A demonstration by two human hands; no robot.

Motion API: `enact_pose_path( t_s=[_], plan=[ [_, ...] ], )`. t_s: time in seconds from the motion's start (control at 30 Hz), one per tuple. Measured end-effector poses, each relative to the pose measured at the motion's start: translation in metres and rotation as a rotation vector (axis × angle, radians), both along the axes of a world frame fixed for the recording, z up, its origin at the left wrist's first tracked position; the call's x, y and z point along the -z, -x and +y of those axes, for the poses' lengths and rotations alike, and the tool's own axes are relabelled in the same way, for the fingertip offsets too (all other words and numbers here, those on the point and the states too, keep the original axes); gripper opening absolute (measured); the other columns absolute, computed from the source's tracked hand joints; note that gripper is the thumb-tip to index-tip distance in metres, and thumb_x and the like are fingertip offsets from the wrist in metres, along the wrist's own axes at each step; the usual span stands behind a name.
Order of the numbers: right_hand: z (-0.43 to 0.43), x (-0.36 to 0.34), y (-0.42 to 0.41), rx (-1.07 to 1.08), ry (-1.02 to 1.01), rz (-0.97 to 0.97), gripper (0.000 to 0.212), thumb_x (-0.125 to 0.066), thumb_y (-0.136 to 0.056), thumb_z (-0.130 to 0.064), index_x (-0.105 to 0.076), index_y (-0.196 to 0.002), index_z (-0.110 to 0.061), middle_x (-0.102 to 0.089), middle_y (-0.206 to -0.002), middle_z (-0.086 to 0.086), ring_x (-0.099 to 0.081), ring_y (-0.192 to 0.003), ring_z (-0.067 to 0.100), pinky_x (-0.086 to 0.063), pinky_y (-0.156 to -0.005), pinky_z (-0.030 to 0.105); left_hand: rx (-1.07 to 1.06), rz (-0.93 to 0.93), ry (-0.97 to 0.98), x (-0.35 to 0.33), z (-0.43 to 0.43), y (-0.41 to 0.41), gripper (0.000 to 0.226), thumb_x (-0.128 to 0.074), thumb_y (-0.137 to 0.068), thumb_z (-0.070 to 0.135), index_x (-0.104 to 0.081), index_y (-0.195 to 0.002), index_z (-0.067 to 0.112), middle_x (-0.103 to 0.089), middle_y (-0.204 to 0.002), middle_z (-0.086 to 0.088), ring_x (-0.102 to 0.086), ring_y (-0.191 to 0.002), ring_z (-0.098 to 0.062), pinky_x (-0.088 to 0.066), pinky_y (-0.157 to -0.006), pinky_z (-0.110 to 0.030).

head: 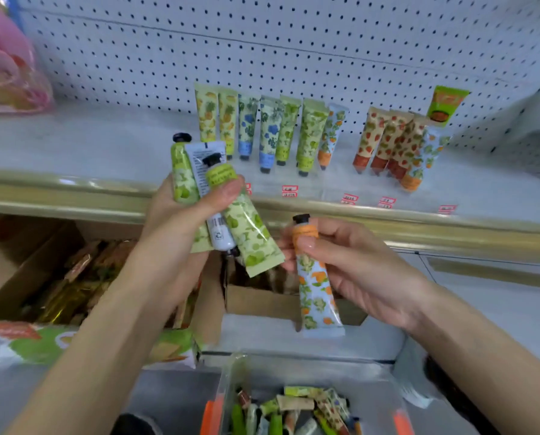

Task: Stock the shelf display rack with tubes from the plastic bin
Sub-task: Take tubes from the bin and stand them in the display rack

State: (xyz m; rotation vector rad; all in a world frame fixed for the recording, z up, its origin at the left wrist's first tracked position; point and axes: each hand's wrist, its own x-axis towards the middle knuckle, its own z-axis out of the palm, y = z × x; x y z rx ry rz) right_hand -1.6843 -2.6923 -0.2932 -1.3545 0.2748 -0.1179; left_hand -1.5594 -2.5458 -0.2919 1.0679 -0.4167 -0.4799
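Closest to the lens, down at 6 o'clock, is the clear plastic bin (228,387) with orange latches, and it's got a jumble of loose tubes (297,412) lying every which way in it. Over at 10 o'clock a pink packet (8,67) sits on the shelf (74,146), pretty blurry. At 8 o'clock, under the shelf edge, an open cardboard box (27,271) holds brownish packets, can't read them.

Just left of centre the left hand (174,211) grips three tubes (240,221) in a fan, thumb laid across the front, fingers curled round the back. That's a green tube (182,180) with its black cap up at 12 o'clock, a white-backed tube (204,164) flipped cap-down, and a second green tube (256,243) tilted so its crimped end points to 5 o'clock.

Around 4 o'clock from centre the right hand (356,265) pinches an orange-and-blue tube (314,287) near its orange neck, thumb in front, fingers curled behind, cap up and crimp hanging toward 6 o'clock.

Up at 12 to 2 o'clock, more stock stands cap-down on the shelf, leaning on the pegboard (294,42): a row of seven tubes (268,130), then a strawberry-print bunch (385,139) with another orange-and-blue one in front. Red price tags (289,190) line the shelf lip.
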Motion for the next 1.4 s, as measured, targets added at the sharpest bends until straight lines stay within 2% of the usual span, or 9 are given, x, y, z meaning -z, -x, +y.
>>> enact_pose_path(
  t_s=[0.27,0.4,0.57,0.73,0.83,1.0,1.2,1.3,1.4],
  plan=[
    [-0.028,-0.056,-0.036,0.011,0.453,0.225,0.019,-0.053,-0.094,-0.025,-0.059,-0.110,-0.016,-0.062,-0.077,0.007,-0.051,-0.055,0.016,-0.045,-0.048,0.025,-0.031,-0.034,-0.003,-0.010,-0.012,-0.034,0.050,-0.074,-0.057,0.026,-0.062,-0.106,0.020,-0.074,-0.099,0.000,-0.071,-0.088,-0.014,-0.055,-0.067,-0.030],
    [-0.056,-0.093,-0.039,-0.002,0.499,0.383,0.027,-0.052,-0.082,0.014,-0.058,-0.105,0.001,-0.069,-0.093,0.014,-0.068,-0.068,0.017,-0.057,-0.060,0.022,-0.066,-0.052,-0.044,0.000,-0.020,-0.036,0.055,-0.075,-0.059,0.023,-0.061,-0.112,0.015,-0.072,-0.102,-0.004,-0.070,-0.090,-0.019,-0.053,-0.075,-0.036],
    [-0.092,-0.143,-0.043,-0.086,0.866,0.517,0.031,-0.077,-0.068,-0.005,-0.067,-0.095,0.002,-0.068,-0.107,0.024,-0.065,-0.094,0.031,-0.050,-0.085,0.043,-0.045,-0.003,0.067,-0.004,-0.043,-0.032,0.057,-0.074,-0.060,0.019,-0.059,-0.115,0.013,-0.072,-0.102,-0.003,-0.070,-0.087,-0.016,-0.057,-0.063,-0.029],
    [-0.105,-0.167,-0.058,0.074,1.283,0.527,0.027,-0.082,-0.065,-0.018,-0.069,-0.082,-0.003,-0.073,-0.068,0.008,-0.070,-0.056,0.014,-0.051,-0.048,0.016,-0.011,-0.023,0.090,-0.001,-0.062,-0.027,0.065,-0.075,-0.057,0.021,-0.057,-0.119,0.013,-0.073,-0.101,-0.002,-0.070,-0.090,-0.017,-0.058,-0.066,-0.032],
    [-0.115,-0.166,-0.068,0.085,1.432,0.532,0.031,-0.084,-0.064,-0.028,-0.068,-0.079,-0.006,-0.069,-0.055,-0.002,-0.065,-0.048,0.009,-0.043,-0.051,0.016,-0.021,-0.069,0.057,0.003,-0.068,-0.024,0.072,-0.076,-0.052,0.023,-0.056,-0.120,0.016,-0.073,-0.102,-0.002,-0.070,-0.092,-0.020,-0.058,-0.076,-0.043],
    [-0.139,-0.161,-0.082,0.118,1.457,0.572,0.037,-0.077,-0.077,-0.023,-0.061,-0.089,0.008,-0.075,-0.075,0.009,-0.071,-0.067,0.009,-0.045,-0.079,0.024,-0.038,-0.095,0.065,0.001,-0.076,-0.025,0.065,-0.076,-0.052,0.023,-0.057,-0.115,0.020,-0.074,-0.098,0.003,-0.071,-0.088,-0.014,-0.058,-0.075,-0.041],
    [-0.155,-0.155,-0.094,0.122,1.575,0.550,0.042,-0.078,-0.075,-0.027,-0.056,-0.076,0.009,-0.070,-0.069,0.013,-0.071,-0.067,0.021,-0.045,-0.062,0.026,-0.071,-0.080,0.133,-0.002,-0.087,-0.028,0.067,-0.076,-0.056,0.019,-0.055,-0.119,0.013,-0.073,-0.098,0.003,-0.070,-0.090,-0.012,-0.057,-0.075,-0.032],
    [-0.158,-0.149,-0.099,0.150,1.747,0.522,0.059,-0.079,-0.072,-0.039,-0.059,-0.093,0.013,-0.063,-0.093,0.031,-0.047,-0.066,0.023,-0.029,-0.056,0.027,-0.052,-0.079,0.141,0.000,-0.094,-0.026,0.073,-0.077,-0.055,0.019,-0.052,-0.123,0.013,-0.073,-0.100,0.002,-0.070,-0.092,-0.013,-0.058,-0.079,-0.035],
    [-0.161,-0.147,-0.104,0.139,1.817,0.529,0.063,-0.079,-0.071,-0.040,-0.060,-0.101,0.012,-0.062,-0.106,0.030,-0.053,-0.072,0.035,-0.042,-0.062,0.037,-0.038,-0.092,0.122,0.001,-0.098,-0.024,0.079,-0.079,-0.050,0.023,-0.053,-0.124,0.016,-0.073,-0.102,0.003,-0.070,-0.093,-0.012,-0.057,-0.081,-0.038]
  ],
)
